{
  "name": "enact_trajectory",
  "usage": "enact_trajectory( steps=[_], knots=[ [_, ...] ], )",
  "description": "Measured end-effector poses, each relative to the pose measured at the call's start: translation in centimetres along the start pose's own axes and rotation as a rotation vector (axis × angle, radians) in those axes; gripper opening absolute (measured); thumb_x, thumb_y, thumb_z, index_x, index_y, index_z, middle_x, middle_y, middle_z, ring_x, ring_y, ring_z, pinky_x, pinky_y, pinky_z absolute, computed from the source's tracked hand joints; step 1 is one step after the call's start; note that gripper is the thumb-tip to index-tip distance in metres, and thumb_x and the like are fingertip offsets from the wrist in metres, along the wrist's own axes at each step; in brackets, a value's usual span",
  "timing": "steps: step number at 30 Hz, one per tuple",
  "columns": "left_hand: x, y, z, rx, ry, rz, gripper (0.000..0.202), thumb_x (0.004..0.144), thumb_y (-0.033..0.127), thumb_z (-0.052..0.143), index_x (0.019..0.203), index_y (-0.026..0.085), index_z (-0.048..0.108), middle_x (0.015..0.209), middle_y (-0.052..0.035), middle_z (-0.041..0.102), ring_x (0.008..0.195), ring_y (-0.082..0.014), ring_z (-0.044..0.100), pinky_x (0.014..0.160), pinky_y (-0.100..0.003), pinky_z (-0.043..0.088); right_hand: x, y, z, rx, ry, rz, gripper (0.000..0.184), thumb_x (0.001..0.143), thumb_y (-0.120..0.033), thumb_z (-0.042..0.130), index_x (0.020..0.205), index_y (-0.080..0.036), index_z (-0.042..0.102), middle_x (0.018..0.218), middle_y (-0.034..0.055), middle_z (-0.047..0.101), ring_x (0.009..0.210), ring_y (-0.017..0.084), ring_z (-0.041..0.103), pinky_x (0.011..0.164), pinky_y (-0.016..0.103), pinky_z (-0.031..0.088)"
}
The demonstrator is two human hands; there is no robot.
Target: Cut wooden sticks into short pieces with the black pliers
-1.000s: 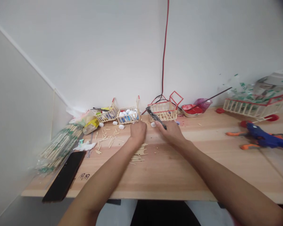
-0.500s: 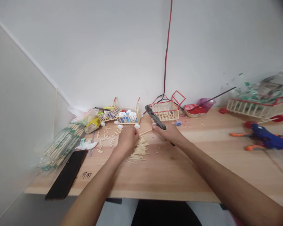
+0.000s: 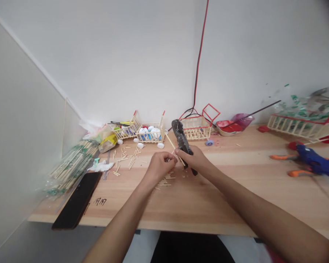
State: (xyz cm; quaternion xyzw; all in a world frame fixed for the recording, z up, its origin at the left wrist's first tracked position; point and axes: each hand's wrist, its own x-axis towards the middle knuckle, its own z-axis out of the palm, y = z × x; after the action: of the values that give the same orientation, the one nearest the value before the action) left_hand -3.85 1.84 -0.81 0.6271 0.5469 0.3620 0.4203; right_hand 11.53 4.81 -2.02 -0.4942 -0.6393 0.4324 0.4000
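My left hand is lifted just above the wooden table, fingers pinched on a thin wooden stick that slants up and away. My right hand is closed round the handles of dark pliers, jaws pointing up beside the stick. The two hands almost touch. A small heap of cut sticks lies on the table right under my left hand.
Small stick-built carts stand along the wall, with white caps and loose stick bits to the left. A stick bundle and black phone lie far left. A blue glue gun, a larger cart and a red paint dish are at right.
My left hand has picked a stick off the table and raised it toward the pliers. My right hand has tilted the pliers upright and drawn back toward me.
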Motion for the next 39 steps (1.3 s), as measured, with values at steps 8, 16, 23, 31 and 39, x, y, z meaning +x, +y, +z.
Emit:
enact_trajectory(
  steps=[8, 16, 23, 31, 39],
  knots=[
    [0.3, 0.0, -0.5, -0.442, -0.069, 0.041, 0.028, 0.078, 0.034, 0.063, 0.091, 0.021, 0.042, 0.069, 0.0006, 0.067, 0.056, -0.0137, 0.064, 0.053, -0.022, 0.047, -0.1, -0.7, -0.7, 0.196, 0.062, 0.019, 0.031, 0.07, -0.047, 0.065, 0.077, -0.017, 0.059, 0.062, -0.0017, 0.054, 0.059, 0.013, 0.051, 0.056, 0.026, 0.041],
    [0.8, 0.1, 0.3, -0.58, -0.172, -0.13, 0.039, 0.07, 0.044, 0.075, 0.087, 0.014, 0.057, 0.083, -0.0116, 0.075, 0.078, -0.0221, 0.073, 0.066, -0.026, 0.049, 0.5, 0.5, -0.5, 0.288, 0.079, 0.03, 0.037, 0.068, -0.051, 0.071, 0.072, -0.018, 0.055, 0.064, -0.0011, 0.053, 0.061, 0.013, 0.048, 0.056, 0.027, 0.04],
    [0.1, -0.3, -0.5, -0.613, -0.238, -0.209, 0.04, 0.071, 0.042, 0.075, 0.093, 0.009, 0.068, 0.089, -0.0153, 0.075, 0.079, -0.0194, 0.072, 0.066, -0.022, 0.047, 0.2, 0.3, -0.1, 0.202, 0.041, -0.009, 0.035, 0.072, -0.05, 0.069, 0.066, -0.019, 0.054, 0.063, -0.0007, 0.054, 0.061, 0.014, 0.048, 0.059, 0.028, 0.039],
    [-0.1, -0.7, -1.0, -0.659, -0.3, -0.188, 0.043, 0.068, 0.043, 0.078, 0.095, 0.01, 0.069, 0.099, -0.0169, 0.075, 0.083, -0.0204, 0.072, 0.069, -0.023, 0.047, 0.1, 0.5, 0.3, 0.172, 0.074, -0.005, 0.037, 0.073, -0.053, 0.067, 0.069, -0.018, 0.054, 0.065, 0.0002, 0.055, 0.063, 0.015, 0.05, 0.06, 0.029, 0.04],
    [-0.3, -0.8, -0.6, -0.636, -0.289, -0.148, 0.041, 0.07, 0.042, 0.078, 0.092, 0.009, 0.069, 0.092, -0.0156, 0.075, 0.079, -0.0197, 0.072, 0.068, -0.025, 0.047, -0.5, -0.5, 0.1, 0.129, 0.049, 0.008, 0.037, 0.073, -0.053, 0.069, 0.069, -0.018, 0.057, 0.065, 0.0015, 0.06, 0.062, 0.015, 0.054, 0.059, 0.028, 0.043]
  ],
)
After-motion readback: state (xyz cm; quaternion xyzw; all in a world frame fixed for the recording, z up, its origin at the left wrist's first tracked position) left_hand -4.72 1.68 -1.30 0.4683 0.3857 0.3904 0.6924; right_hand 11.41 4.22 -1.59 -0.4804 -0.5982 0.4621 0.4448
